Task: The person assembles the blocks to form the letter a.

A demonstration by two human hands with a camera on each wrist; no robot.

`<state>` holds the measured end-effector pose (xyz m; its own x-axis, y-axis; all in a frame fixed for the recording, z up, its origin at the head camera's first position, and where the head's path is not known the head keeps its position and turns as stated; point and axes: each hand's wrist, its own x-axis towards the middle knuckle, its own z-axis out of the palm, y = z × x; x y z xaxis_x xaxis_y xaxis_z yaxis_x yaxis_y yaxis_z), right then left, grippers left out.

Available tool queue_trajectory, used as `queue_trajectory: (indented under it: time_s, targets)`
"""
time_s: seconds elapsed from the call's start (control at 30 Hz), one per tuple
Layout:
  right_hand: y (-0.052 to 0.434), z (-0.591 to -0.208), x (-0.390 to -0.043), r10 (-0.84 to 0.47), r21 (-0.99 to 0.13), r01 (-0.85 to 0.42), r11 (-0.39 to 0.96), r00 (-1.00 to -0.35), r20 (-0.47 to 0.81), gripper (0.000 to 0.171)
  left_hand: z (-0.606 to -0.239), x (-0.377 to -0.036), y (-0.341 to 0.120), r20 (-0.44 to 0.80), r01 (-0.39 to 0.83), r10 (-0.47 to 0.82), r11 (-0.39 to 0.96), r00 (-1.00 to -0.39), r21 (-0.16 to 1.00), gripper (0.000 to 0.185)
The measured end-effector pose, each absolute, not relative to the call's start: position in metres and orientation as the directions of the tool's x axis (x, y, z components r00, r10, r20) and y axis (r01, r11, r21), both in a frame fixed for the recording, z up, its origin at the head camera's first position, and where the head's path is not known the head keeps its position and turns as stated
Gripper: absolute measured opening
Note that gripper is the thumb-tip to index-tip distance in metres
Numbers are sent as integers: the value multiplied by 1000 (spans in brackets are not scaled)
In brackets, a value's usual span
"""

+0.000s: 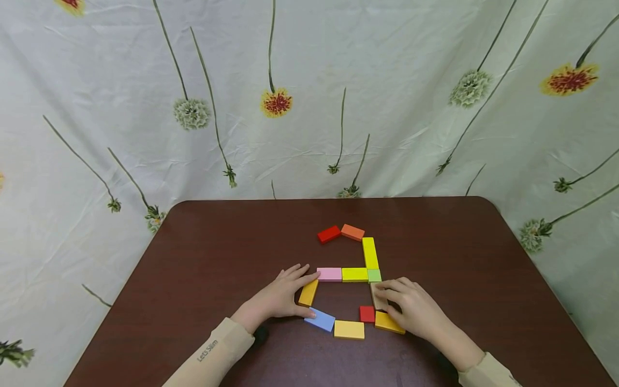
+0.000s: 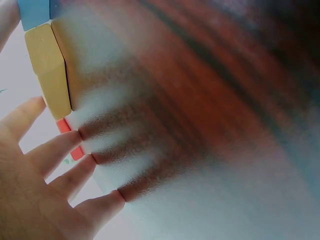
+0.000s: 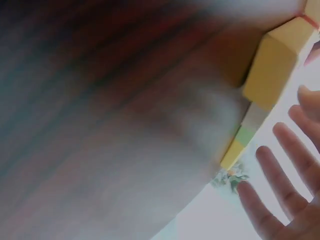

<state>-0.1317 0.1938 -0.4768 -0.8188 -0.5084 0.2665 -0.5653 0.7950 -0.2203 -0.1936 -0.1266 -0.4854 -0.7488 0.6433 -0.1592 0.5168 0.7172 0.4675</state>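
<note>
My left hand [image 1: 280, 298] spreads its fingers at the left of a block outline. Its thumb lies at the blue block [image 1: 320, 319], its index fingertip by the pink block [image 1: 329, 274], and an orange-yellow block [image 1: 308, 293] sits between them. On the other side, my right hand [image 1: 416, 309] has its fingertips at a pale wood-coloured block [image 1: 378, 304], partly covered by them. The right thumb is beside a second orange-yellow block [image 1: 387, 322]. Extended, spread fingers [image 3: 280, 175] show in the right wrist view.
A small red block [image 1: 367, 314] and a pale yellow block [image 1: 349, 329] lie along the near side. Yellow [image 1: 354, 274] and green [image 1: 374, 276] blocks continue the row. Farther back are an upright-running yellow block [image 1: 369, 252], an orange block [image 1: 353, 232] and a red block [image 1: 329, 234].
</note>
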Motion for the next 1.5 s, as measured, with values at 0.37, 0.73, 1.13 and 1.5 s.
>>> queue_trajectory:
  time_s: [0.37, 0.73, 1.13, 1.5]
  targets:
    - [175, -476, -129, -617, -307, -639, 705, -766, 180, 36, -485, -194, -126, -161, 515, 643, 717, -749, 470, 90]
    - [171, -476, -126, -593, -294, -603, 742, -794, 132, 36, -484, -193, -126, -166, 509, 639, 720, -751, 471, 90]
    - [174, -477, -123, -580, -279, -597, 752, -801, 149, 34, -485, -195, -125, -179, 505, 632, 732, -754, 456, 91]
    - [175, -477, -121, -565, -275, -579, 767, -813, 136, 34, -485, -194, -125, -181, 498, 628, 733, -757, 463, 91]
